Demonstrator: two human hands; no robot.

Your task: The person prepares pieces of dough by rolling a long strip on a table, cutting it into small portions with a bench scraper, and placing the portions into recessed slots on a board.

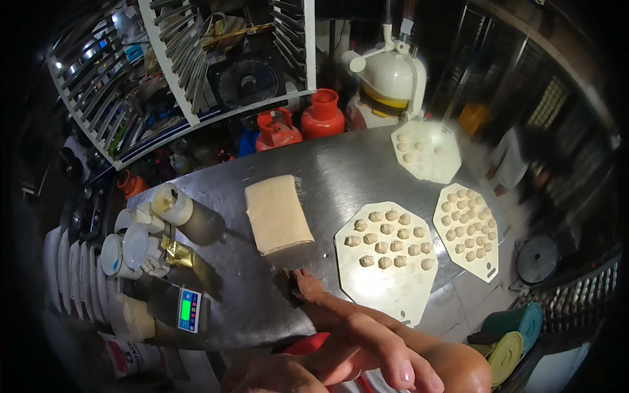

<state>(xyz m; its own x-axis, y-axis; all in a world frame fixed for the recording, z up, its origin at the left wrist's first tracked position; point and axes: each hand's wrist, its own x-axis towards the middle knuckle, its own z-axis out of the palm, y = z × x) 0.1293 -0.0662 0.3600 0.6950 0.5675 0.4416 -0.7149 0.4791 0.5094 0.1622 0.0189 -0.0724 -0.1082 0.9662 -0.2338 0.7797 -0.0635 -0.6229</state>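
Low in the head view my left hand (357, 357) is large and close to the camera. Its fingers reach to the right, partly bent and apart, with nothing seen in them. My right forearm crosses behind it. On the metal table my right hand (306, 285) is closed at the edge of a dark flat thing (285, 288) that looks like a dough scraper; its details are too dark to make out. Just beyond lies a folded rectangular slab of dough (280, 215). To the right, a white octagonal board (354, 288) bears several small dough balls (385, 229).
Two more boards with dough balls, one far (429, 167) and one right (488, 262), lie along the table's right side. A digital scale (189, 309), tubs (111, 254) and a jar (173, 204) stand at left. Red gas cylinders (323, 114) and a white mixer (393, 75) are behind the table.
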